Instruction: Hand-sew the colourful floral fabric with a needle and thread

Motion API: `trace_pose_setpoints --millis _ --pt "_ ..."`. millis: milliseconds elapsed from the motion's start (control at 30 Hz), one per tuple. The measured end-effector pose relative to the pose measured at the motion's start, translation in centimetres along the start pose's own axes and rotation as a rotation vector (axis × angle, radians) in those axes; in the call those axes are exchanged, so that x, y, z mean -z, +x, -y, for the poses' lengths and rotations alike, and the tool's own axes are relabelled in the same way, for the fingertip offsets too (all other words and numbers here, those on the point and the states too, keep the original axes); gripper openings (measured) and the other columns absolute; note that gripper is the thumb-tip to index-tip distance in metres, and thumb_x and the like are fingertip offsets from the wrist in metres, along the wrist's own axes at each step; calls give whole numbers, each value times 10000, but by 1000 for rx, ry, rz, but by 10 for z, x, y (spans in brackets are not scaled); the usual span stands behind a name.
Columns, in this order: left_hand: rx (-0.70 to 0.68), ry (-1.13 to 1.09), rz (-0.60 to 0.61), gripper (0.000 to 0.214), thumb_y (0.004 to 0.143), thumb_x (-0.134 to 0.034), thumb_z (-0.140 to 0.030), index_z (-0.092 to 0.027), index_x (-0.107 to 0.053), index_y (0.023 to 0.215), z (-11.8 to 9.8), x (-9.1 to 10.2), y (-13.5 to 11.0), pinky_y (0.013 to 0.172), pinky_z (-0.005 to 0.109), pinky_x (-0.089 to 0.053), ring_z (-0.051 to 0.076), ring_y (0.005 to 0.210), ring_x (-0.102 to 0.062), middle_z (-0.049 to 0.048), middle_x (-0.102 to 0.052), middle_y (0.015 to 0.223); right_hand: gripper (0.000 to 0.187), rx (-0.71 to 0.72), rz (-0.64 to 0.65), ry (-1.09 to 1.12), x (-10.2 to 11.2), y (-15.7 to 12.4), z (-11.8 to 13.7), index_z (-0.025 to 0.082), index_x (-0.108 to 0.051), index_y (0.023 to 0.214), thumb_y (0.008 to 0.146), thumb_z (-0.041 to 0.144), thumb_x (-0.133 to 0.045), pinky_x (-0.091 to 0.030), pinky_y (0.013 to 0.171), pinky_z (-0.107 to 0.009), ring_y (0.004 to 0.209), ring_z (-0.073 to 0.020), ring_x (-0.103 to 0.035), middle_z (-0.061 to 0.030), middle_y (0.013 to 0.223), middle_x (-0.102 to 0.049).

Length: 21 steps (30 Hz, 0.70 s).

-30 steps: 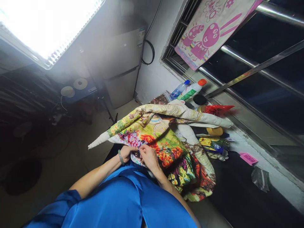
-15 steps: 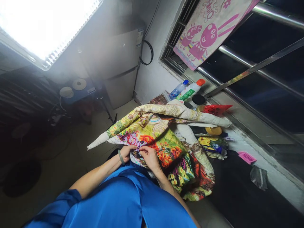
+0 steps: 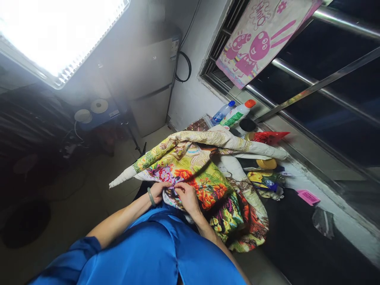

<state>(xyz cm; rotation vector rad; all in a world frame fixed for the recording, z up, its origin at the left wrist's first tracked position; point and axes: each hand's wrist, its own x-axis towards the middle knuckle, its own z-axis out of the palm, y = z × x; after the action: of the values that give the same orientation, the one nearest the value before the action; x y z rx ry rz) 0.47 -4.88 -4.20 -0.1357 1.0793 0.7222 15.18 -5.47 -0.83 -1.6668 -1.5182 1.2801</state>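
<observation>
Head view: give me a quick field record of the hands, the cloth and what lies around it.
left hand: on the near edge of the floral embroidered cloth, green bangle on the wrist
right hand: fingertips pinched on the cloth beside the left hand
cloth: bunched, many-coloured flower pattern, its far edge rolled into a long tube
behind the cloth: two plastic bottles, red pointed packet, yellow lid
right of the cloth: pink slip on the dark surface
above: pink cartoon towel hung on the window bars
</observation>
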Motion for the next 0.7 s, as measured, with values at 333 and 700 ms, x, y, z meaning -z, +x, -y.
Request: trace_pose_setpoints --millis 333,700 --pt "36 18 35 174 557 -803 -3 -107 -692 644 4 8 11 734 348 -540 202 570 -662 73 -710 592 151 53 28 -41 1 2 -7 205 -691 688 722 214 -544 -489 663 -282 645 -179 -597 -35 725 -691" --pt "24 5 52 192 554 -810 -14 -109 -699 677 4 10 12 732 349 -544 208 590 -675 67 -718 609 158 59 55 -23 3 3 -5 202 -671 687 711 207 -515 -479 659 -275 635 -170 -572 -26 713 -663"
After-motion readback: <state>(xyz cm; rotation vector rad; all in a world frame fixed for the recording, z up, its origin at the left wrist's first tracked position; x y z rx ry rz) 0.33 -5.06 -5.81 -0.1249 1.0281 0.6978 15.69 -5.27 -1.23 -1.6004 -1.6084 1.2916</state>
